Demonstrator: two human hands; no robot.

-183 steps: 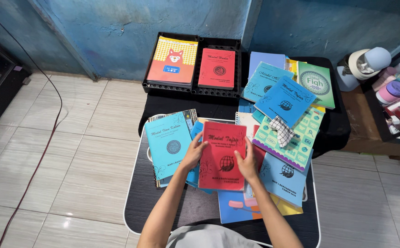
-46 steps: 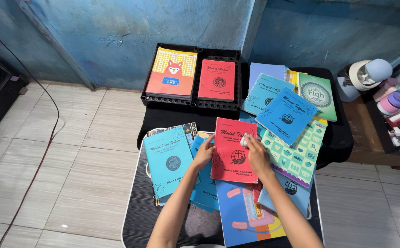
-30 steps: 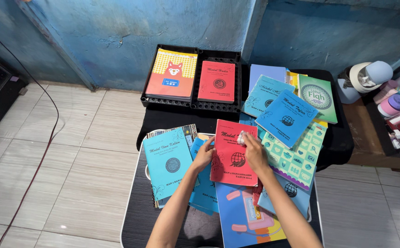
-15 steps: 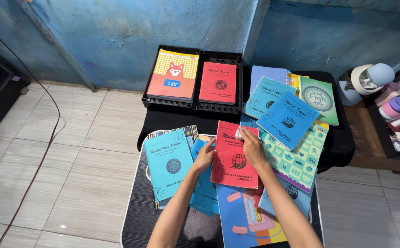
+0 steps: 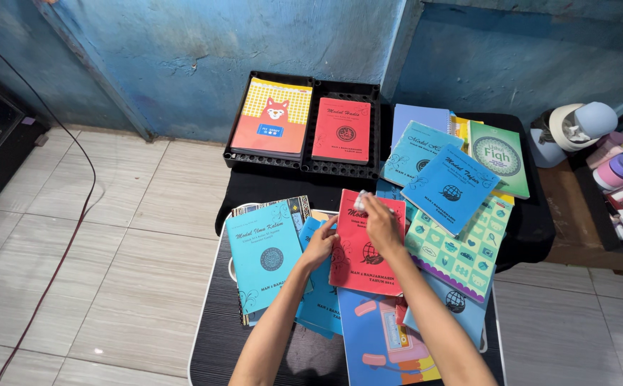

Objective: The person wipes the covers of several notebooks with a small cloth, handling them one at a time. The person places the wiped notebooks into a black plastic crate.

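Red book [image 5: 364,259] amid overlapping blue books [image 5: 449,180], left hand [image 5: 320,243] fingers spread, right hand [image 5: 381,223] fingers pinching white cloth [image 5: 361,202].

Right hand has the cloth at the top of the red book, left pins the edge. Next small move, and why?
Probably draw the small cloth down the red book toward its lower edge. The right hand presses it at the cover's top left, so most of the cover below lies unwiped, and the left hand braces the book's left edge against sliding.
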